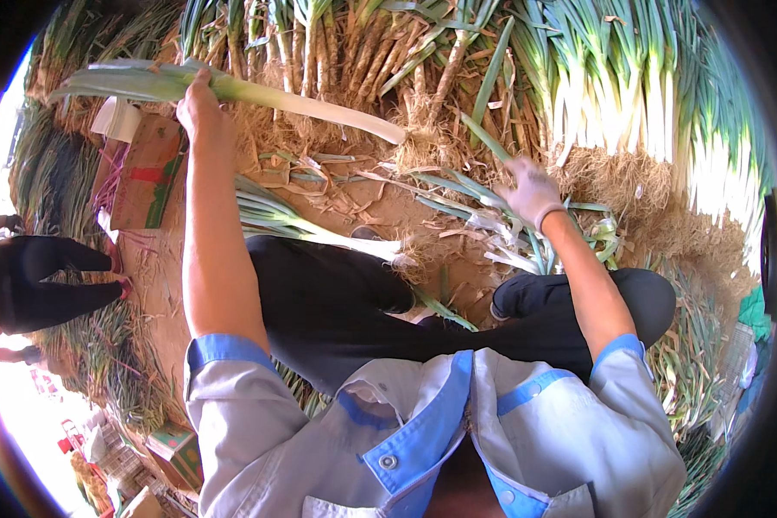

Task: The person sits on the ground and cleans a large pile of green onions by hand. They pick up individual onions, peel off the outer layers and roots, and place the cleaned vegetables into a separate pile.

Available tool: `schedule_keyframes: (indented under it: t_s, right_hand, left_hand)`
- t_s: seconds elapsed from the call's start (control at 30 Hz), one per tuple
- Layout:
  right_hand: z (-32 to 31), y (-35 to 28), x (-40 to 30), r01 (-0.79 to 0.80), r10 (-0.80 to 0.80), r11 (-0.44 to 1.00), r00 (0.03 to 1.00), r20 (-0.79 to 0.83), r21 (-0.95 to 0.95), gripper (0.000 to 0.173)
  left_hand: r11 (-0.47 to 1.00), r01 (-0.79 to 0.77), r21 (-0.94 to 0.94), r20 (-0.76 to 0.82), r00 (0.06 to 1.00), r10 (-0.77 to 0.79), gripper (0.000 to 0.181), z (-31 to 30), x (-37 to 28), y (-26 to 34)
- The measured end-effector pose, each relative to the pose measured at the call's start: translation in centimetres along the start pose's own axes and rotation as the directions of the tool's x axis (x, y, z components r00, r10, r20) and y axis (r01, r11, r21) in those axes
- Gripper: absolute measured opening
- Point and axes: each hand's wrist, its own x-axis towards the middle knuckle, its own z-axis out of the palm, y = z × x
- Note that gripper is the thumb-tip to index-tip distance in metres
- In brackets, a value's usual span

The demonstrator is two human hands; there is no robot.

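Observation:
My bare left hand [202, 103] grips a long leek [317, 109] around its green part. The leek lies nearly level, leaves to the left, its white shank and roots to the right. On my right hand [532, 193] is a pale glove. A narrow green leaf [485, 137] sticks out from its fingers, which seem closed on it, though the hand is slightly blurred. Loose peeled leaves [460, 194] lie below that hand. Between my arms, a small bunch of trimmed leeks [311, 228] rests by my knee, its roots pointing right.
Upright leeks with soil-covered shanks [362, 58] stand ahead; cleaner white ones [621, 116] stand at the right. A cardboard box [147, 171] sits at the left on the earthen floor. Beyond it stands another person in dark trousers [58, 281]. Dry leaf scraps [343, 201] litter the ground.

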Motion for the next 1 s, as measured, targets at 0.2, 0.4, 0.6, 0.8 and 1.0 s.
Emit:
schedule_keyframes:
  t_s: [0.2,0.4,0.6,0.8,1.0]
  right_hand:
    - [-7.7,-14.1,2.3,0.4,-0.324,0.848,0.91,-0.258,0.347,0.081]
    - [-1.1,-18.6,4.4,0.522,-0.282,0.365,0.851,-0.443,0.771,0.044]
    - [-0.8,-16.6,5.1,-0.407,-0.844,0.071,0.461,0.272,0.911,0.058]
    - [12.8,-15.1,2.7,-0.609,-0.741,0.248,0.382,0.552,0.754,0.039]
    - [16.4,-15.3,0.5,-0.48,-0.677,0.309,0.495,0.544,0.821,0.049]
  left_hand:
    - [0.999,-0.02,0.032,0.017,1.0,0.019,0.04,-0.9,1.1,-0.9]
    - [0.932,-0.127,0.341,0.111,0.989,0.094,0.044,-5.3,2.3,0.1]
    - [0.656,-0.084,0.75,0.116,0.993,-0.006,0.056,-11.4,1.9,3.1]
    - [0.664,-0.24,0.708,0.257,0.963,0.074,0.046,-11.7,0.0,3.3]
    - [0.617,-0.288,0.733,0.356,0.934,0.013,0.043,-7.9,-0.8,3.2]
